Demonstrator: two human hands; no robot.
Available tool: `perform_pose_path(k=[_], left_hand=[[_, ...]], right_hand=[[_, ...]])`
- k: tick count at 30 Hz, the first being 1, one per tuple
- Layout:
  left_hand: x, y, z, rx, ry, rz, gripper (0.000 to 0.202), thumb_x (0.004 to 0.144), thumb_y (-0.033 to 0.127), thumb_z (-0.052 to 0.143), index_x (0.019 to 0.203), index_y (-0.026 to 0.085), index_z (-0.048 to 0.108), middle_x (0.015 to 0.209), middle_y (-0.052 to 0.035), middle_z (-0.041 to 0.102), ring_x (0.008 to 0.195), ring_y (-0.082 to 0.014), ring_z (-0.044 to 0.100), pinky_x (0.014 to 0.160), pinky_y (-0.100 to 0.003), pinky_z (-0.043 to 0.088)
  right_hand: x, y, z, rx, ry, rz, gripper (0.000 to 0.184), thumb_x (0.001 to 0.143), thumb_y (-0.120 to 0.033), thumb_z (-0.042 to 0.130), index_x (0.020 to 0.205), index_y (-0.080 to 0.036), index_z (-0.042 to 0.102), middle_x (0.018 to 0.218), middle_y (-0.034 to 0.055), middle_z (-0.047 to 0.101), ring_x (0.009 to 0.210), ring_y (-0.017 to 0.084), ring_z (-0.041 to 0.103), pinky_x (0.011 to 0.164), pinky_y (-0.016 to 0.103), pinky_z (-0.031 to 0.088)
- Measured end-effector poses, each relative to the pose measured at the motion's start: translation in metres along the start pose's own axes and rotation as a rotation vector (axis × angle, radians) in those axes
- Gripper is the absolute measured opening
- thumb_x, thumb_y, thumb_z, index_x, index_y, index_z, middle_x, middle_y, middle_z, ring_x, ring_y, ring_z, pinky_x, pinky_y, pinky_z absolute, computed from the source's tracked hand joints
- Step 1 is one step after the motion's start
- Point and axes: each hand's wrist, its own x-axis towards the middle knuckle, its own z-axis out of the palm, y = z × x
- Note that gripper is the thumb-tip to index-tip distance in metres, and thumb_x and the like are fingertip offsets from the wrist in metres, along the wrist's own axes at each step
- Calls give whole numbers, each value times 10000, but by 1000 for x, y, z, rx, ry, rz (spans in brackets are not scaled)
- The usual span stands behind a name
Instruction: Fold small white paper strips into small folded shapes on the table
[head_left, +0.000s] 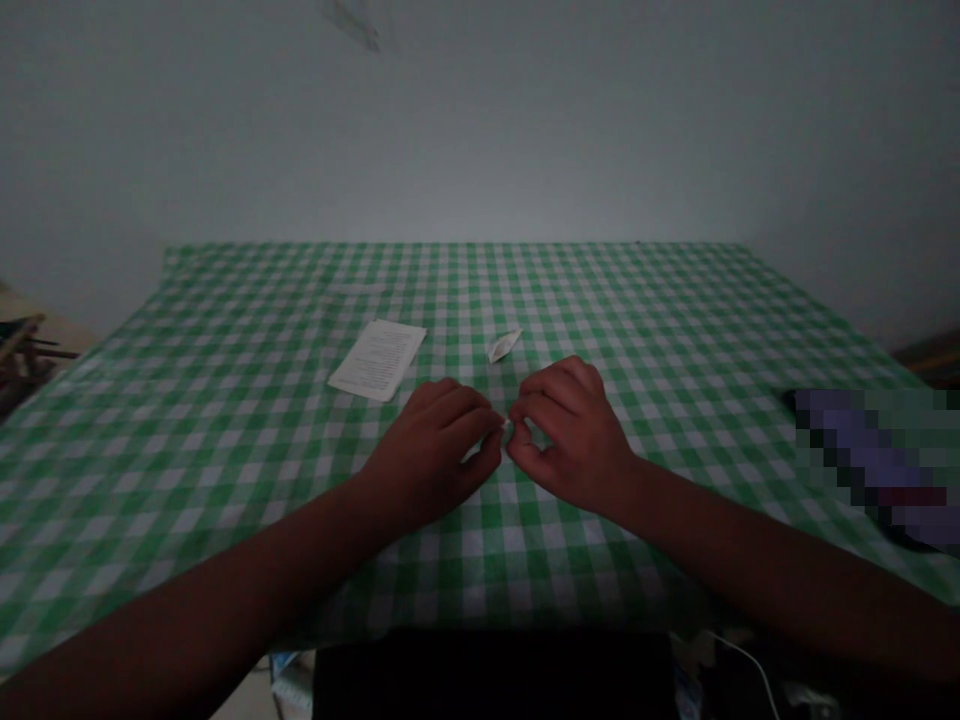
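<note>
My left hand [446, 440] and my right hand [570, 430] meet near the middle of the table, fingertips almost touching. Both are closed in a pinch on a small whitish piece, likely paper [507, 425], of which only a sliver shows between the fingertips. Just beyond the hands lies a small folded paper [505, 345], pointed at its ends. Left of it, a stack of printed paper sheets [379, 360] rests flat on the cloth, apart from my left hand.
A green and white checked tablecloth [637, 310] covers the table, which ends at a pale wall [480, 130]. At the right edge lies a dark, purple-toned object [862, 440], blurred by pixelation. A white cable [750, 660] hangs below the front edge.
</note>
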Motion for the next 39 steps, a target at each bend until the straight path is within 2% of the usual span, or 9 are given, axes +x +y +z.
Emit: perform_pose_path(k=[3,7,12,16,21,25,35,39], left_hand=[[0,1,1,-4,-19,-18,55,909,184,589,885,162,633,863,-42,662,823,-181,566,777,-356,472],[-1,1,0,4,-6,11,90,915,168,581,835,158,620,813,-37,654,806,-175,562,768,-348,467],[-2,-4,-4,2,41,21,33,907,156,601,880,162,620,851,-32,674,847,-176,585,807,-357,467],[-2,-7,-6,15,46,-14,51,909,167,601,865,163,624,840,-31,675,827,-172,586,782,-352,459],[-2,-6,-3,37,27,-7,47,912,177,598,873,167,623,838,-28,676,832,-175,578,791,-359,449],[-2,-5,0,57,29,26,57,915,173,589,863,169,613,843,-33,677,840,-176,571,800,-361,446],[-2,-3,0,61,14,71,62,909,163,595,849,171,608,836,-24,675,841,-174,569,806,-364,444],[-1,-7,-1,46,9,55,75,913,165,589,842,171,610,824,-24,678,833,-174,574,804,-367,442]], right_hand=[[0,-2,1,-12,-30,-29,43,832,-206,558,796,-211,581,888,53,630,874,239,522,802,450,391],[2,0,0,-19,-2,-21,20,802,-195,562,792,-211,569,867,50,631,860,240,528,797,450,390],[6,17,-4,-48,58,42,67,747,-165,584,788,-214,564,829,40,626,856,246,540,776,439,403],[7,28,-7,-71,78,86,71,753,-161,573,786,-222,555,828,41,614,856,250,543,775,444,404],[5,11,-8,-9,51,20,139,743,-178,579,875,-219,568,894,50,624,884,257,541,797,462,394],[4,-1,-6,-11,-5,-21,63,794,-189,568,850,-218,566,922,46,647,890,248,535,807,459,377],[6,-3,-6,-67,-23,-36,25,820,-208,559,805,-208,578,886,42,654,864,240,513,788,448,354],[6,8,-3,-76,-9,20,18,798,-203,563,790,-217,570,851,33,650,877,245,521,800,443,354]])
